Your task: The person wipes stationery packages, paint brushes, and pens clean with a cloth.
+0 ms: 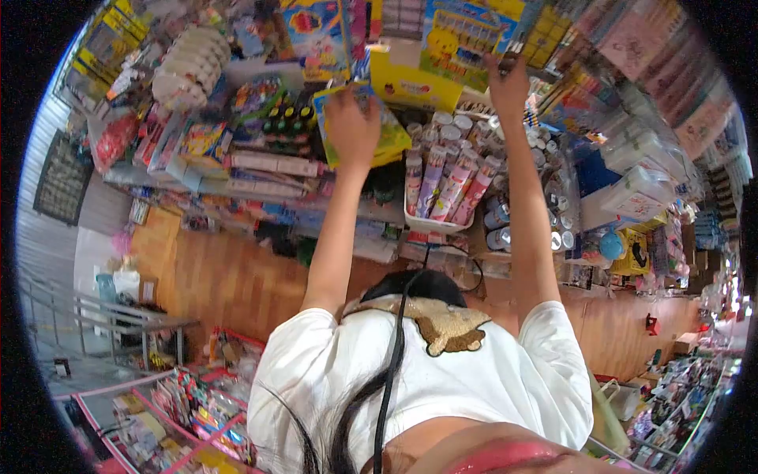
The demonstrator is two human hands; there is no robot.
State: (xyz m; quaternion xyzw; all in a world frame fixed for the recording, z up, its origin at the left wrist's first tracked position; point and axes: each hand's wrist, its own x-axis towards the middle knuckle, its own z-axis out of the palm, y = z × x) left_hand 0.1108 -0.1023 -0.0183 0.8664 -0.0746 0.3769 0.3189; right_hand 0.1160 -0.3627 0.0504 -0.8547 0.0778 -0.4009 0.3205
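My left hand (pixel 353 126) is closed on a yellow and blue packet (pixel 386 141), which lies under the palm above the shelf goods. Higher and to the right, my right hand (pixel 509 87) reaches up beside a hanging yellow and blue chick-printed package (pixel 462 49). Its fingers are bent around something dark and small that I cannot make out. Between the hands is a yellow box panel (pixel 410 85). Below it, a white basket (pixel 438 224) holds several clear tubes with pink and purple contents (pixel 458 183).
Several white-lidded containers (pixel 562 238) stand right of the basket, partly behind my right forearm. Stacked clear boxes (pixel 639 189) are farther right. Dark bottles with coloured caps (pixel 290 126) stand left of the packet. Wooden floor (pixel 213 272) shows below the shelf, with a pink-edged rack (pixel 150 395) at lower left.
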